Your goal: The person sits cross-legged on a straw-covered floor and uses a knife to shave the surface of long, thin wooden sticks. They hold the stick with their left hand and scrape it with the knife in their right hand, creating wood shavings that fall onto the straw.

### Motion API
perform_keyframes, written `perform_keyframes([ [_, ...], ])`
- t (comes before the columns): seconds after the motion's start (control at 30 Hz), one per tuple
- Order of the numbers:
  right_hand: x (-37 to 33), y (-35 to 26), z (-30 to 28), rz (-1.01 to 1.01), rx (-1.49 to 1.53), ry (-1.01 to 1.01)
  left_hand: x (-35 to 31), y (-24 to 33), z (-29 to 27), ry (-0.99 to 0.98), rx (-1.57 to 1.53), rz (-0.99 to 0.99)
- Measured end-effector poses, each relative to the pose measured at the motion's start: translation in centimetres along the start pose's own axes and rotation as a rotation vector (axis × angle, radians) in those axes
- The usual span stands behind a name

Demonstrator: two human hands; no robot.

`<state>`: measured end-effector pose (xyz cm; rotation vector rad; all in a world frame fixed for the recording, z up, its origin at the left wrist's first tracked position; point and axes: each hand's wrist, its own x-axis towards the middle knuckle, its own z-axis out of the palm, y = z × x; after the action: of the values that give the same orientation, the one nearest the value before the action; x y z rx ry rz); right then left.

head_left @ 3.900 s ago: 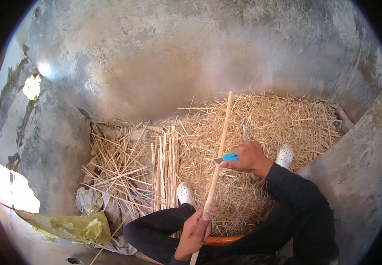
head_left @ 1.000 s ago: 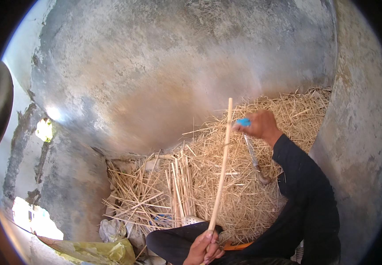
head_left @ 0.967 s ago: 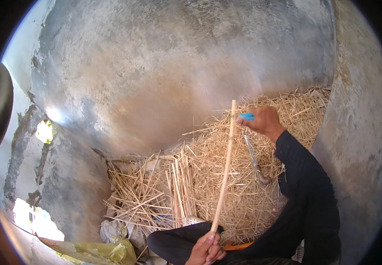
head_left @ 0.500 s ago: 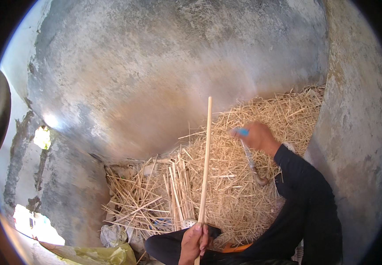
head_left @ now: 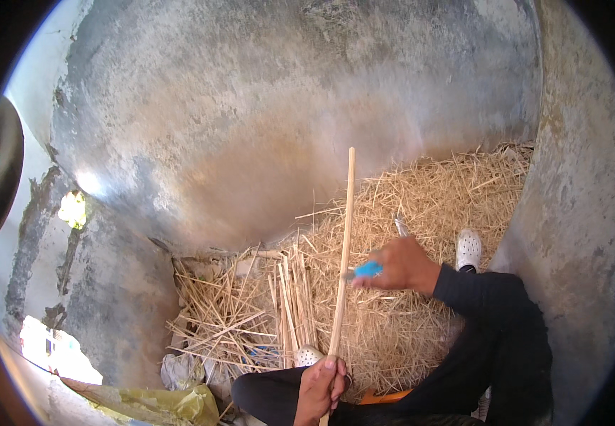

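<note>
Upright in my left hand point(head_left: 321, 383), fingers wrapped around its lower end, stands a long pale wooden strip point(head_left: 346, 234), perhaps split bamboo. My right hand point(head_left: 403, 263) is closed around a small blue tool point(head_left: 368, 270) whose greyish tip meets the strip about midway along; the exact kind is hard to make out. Just beyond that hand, the end of a metal blade point(head_left: 401, 227) shows on the straw, the rest of it hidden behind the hand. Fine shavings and straw point(head_left: 435, 199) spread under and around both hands.
A bundle of split strips point(head_left: 292, 298) lies left of the held strip, beside a loose heap of sticks point(head_left: 218, 312). Grey walls point(head_left: 250, 106) rise ahead and on the right point(head_left: 584, 213). White clogs point(head_left: 468, 248) are on my feet. Yellowish sheeting point(head_left: 158, 405) lies at lower left.
My right hand has moved down and left, bringing the blue tool against the strip. The lying blade is now mostly covered by that hand. The view has shifted slightly.
</note>
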<state>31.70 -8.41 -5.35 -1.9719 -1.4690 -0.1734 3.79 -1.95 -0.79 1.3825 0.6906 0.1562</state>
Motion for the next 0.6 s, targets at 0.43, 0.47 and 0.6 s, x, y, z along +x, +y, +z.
perform_keyframes([
  [0.43,2.9,10.6,-2.9,0.541,-0.078,0.158,-1.9,0.3,2.1,-0.067,0.0,-0.07],
  [0.47,2.3,9.6,-2.4,0.448,-0.026,0.141,-1.7,0.0,1.9,-0.063,-0.002,-0.047],
  [0.6,-0.1,2.1,1.3,0.11,0.04,-0.033,0.1,0.1,1.1,-0.026,0.015,-0.039],
])
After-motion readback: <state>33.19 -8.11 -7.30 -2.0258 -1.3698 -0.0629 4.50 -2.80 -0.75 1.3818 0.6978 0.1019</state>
